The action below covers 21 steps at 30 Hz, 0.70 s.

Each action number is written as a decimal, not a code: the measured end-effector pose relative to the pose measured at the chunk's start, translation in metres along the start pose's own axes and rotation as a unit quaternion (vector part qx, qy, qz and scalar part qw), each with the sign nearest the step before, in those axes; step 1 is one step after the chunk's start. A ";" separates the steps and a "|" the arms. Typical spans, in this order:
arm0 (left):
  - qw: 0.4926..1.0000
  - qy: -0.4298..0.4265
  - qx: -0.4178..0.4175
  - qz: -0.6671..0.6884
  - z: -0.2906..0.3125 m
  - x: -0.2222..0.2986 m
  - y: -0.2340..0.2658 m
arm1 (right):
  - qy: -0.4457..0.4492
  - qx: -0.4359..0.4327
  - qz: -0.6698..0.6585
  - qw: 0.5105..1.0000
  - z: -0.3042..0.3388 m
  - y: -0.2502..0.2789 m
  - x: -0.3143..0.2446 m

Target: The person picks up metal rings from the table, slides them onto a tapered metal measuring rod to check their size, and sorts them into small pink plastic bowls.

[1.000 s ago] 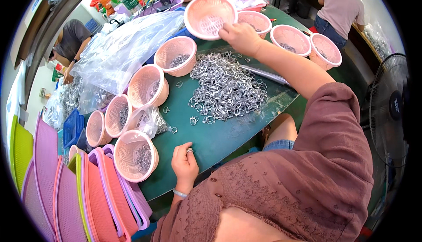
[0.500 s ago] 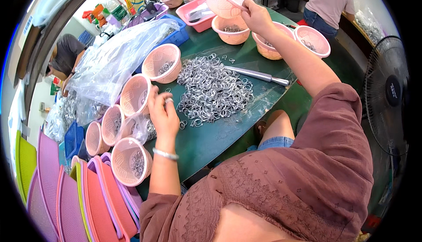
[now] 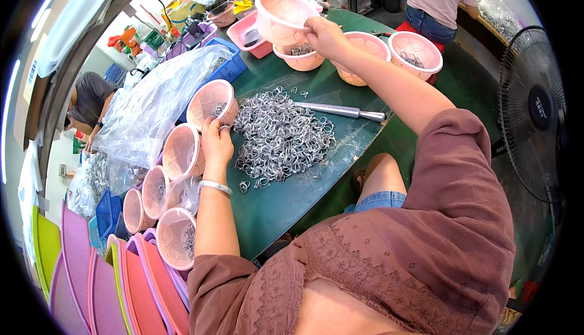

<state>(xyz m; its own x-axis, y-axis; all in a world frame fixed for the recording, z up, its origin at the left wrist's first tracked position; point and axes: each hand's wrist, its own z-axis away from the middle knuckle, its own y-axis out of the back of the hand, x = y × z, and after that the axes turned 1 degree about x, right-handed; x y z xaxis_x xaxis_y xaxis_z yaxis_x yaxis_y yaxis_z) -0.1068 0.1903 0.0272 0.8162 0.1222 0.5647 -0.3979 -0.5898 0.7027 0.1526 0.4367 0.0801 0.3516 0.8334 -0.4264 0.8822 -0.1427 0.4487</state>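
Observation:
My right hand (image 3: 325,36) pinches the rim of a pink perforated plastic basket (image 3: 281,28), holding it raised and tilted above another pink basket (image 3: 302,62) with rings in it. My left hand (image 3: 217,143), wearing a ring and a bangle, has its fingers closed at the near rim of a pink basket (image 3: 226,115) holding a few rings; the fingertips are partly hidden. Between my hands a heap of silver metal rings (image 3: 283,137) lies on the green table (image 3: 267,201). A tapered metal ring mandrel (image 3: 340,110) touches the heap's far right side.
More pink baskets (image 3: 181,152) line the table's left side, and two (image 3: 420,55) stand far right. Clear plastic bags (image 3: 161,95) cover a blue crate (image 3: 234,67). Stacked coloured baskets (image 3: 131,286) stand lower left. A black fan (image 3: 538,113) is at right. Two people sit nearby.
My left hand has moved forward to the rim of the basket beside the heap. The raised basket in my right hand has come slightly lower and to the left. The whole view has shifted a little.

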 end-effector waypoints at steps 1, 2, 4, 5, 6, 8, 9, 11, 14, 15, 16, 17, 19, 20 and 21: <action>1.000 -0.004 -0.001 0.005 -0.001 -0.001 0.000 | -0.012 -0.036 -0.006 0.999 0.001 -0.005 0.000; 1.000 -0.009 -0.001 0.011 -0.001 -0.001 0.001 | 0.004 -0.036 0.004 0.999 0.003 -0.012 0.000; 1.000 -0.020 0.002 0.009 -0.002 0.000 0.000 | 0.034 -0.035 0.028 0.998 0.007 -0.025 -0.001; 1.000 -0.026 0.004 0.008 -0.003 0.000 0.000 | 0.001 -0.042 0.018 0.999 0.009 -0.031 -0.002; 1.000 -0.025 0.004 0.006 -0.002 0.000 0.000 | -0.002 -0.044 0.018 0.999 0.009 -0.035 -0.006; 1.000 -0.021 0.004 0.002 -0.001 -0.001 0.000 | -0.009 -0.047 0.016 0.999 0.010 -0.041 -0.013; 1.000 -0.021 0.006 0.002 -0.001 -0.001 0.000 | -0.011 -0.047 0.010 0.999 0.011 -0.044 -0.015; 1.000 -0.021 0.010 0.003 -0.001 -0.002 0.000 | -0.015 -0.047 -0.001 0.999 0.013 -0.052 -0.016; 1.000 -0.015 0.005 0.021 -0.001 0.003 -0.001 | -0.033 -0.069 -0.062 0.995 0.016 -0.065 -0.001; 1.000 -0.018 0.009 0.011 -0.001 0.004 -0.001 | -0.018 -0.058 -0.061 0.996 0.016 -0.066 -0.002; 1.000 -0.021 0.014 0.001 0.000 0.006 -0.001 | -0.004 -0.047 -0.059 0.997 0.016 -0.067 -0.003; 0.999 -0.025 0.018 -0.008 0.000 0.007 -0.001 | 0.011 -0.036 -0.057 0.998 0.016 -0.068 -0.003; 0.999 -0.027 0.030 -0.008 0.000 0.005 -0.001 | 0.036 -0.036 -0.042 0.998 0.018 -0.072 -0.002; 0.999 -0.029 0.035 -0.008 0.000 0.004 -0.002 | 0.048 -0.035 -0.035 0.998 0.018 -0.074 -0.001; 0.999 -0.026 0.035 0.000 -0.001 0.003 -0.003 | 0.054 -0.022 -0.048 0.997 0.018 -0.075 0.000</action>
<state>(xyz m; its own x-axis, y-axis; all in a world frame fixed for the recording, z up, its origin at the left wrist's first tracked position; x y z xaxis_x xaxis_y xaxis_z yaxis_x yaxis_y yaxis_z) -0.1039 0.1932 0.0268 0.8370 0.0818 0.5411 -0.3695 -0.6448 0.6691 0.0921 0.4372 0.0321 0.2294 0.8947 -0.3833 0.8942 -0.0382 0.4460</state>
